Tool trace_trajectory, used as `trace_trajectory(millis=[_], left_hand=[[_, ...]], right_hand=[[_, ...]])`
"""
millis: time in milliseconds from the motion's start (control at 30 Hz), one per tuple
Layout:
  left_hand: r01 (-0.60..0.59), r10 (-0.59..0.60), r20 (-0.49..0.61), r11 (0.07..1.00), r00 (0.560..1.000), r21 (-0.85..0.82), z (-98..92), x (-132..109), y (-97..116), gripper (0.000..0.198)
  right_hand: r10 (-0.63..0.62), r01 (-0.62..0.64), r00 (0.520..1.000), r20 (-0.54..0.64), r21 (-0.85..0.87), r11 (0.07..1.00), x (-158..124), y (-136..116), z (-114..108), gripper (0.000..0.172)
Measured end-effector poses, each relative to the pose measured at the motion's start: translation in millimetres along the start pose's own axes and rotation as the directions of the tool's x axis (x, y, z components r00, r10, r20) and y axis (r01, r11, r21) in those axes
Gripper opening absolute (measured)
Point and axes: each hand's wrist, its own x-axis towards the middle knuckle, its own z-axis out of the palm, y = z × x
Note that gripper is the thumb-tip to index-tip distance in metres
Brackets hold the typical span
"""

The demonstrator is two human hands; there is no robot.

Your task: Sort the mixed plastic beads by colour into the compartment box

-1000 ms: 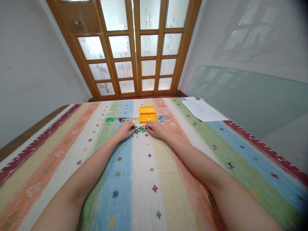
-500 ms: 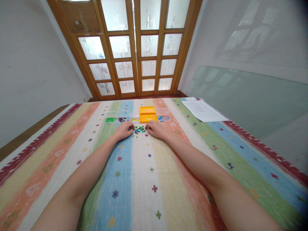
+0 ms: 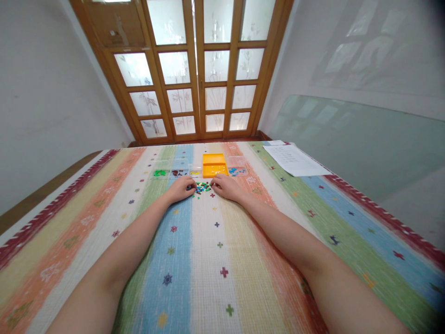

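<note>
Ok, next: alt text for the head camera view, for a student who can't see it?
A left hand and a right hand flank a loose pile of small multicoloured pieces on a striped tablecloth. Beyond stand an open yellow-orange box and clear plastic boxes holding green, brown, yellow or blue pieces.

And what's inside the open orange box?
The orange box holds small white pieces in its near half. The right hand overlaps its near edge; anything behind that is hidden.
</note>
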Motion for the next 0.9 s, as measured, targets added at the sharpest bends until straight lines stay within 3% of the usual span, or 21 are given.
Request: trace_trajectory(millis=[167,300,500,600,767,900], left_hand=[[0.025,-0.025,-0.022,0.999,0.999,-0.020,2.0,1,1,0.016],[0.145,-0.161,-0.153,0.983,0.975,-0.109,6.0,1,-7,0.016],[0.310,-0.444,-0.278,0.855,0.852,-0.415,8.6,2,-29,0.014],[0.304,-0.540,-0.332,0.775,0.773,-0.554,9.4,3,-43,0.017],[0.301,-0.649,-0.411,0.704,0.640,-0.643,10.2,4,-62,0.020],[0.252,-0.700,-0.398,0.631,0.593,-0.734,9.5,5,-67,0.029]], right_hand=[[0.009,-0.009,1.000,0.009,-0.001,1.000,0,-1,-1,0.015],[0.006,-0.006,1.000,0.000,0.001,1.000,0,-1,-2,0.016],[0.017,-0.017,1.000,0.009,0.004,1.000,-1,-2,-2,0.016],[0.019,-0.019,1.000,0.001,0.004,1.000,-1,-2,-2,0.016],[-0.004,0.003,1.000,-0.009,-0.004,1.000,-1,-1,-1,0.016],[-0.011,0.011,1.000,-0.012,-0.010,1.000,-1,0,0,0.017]])
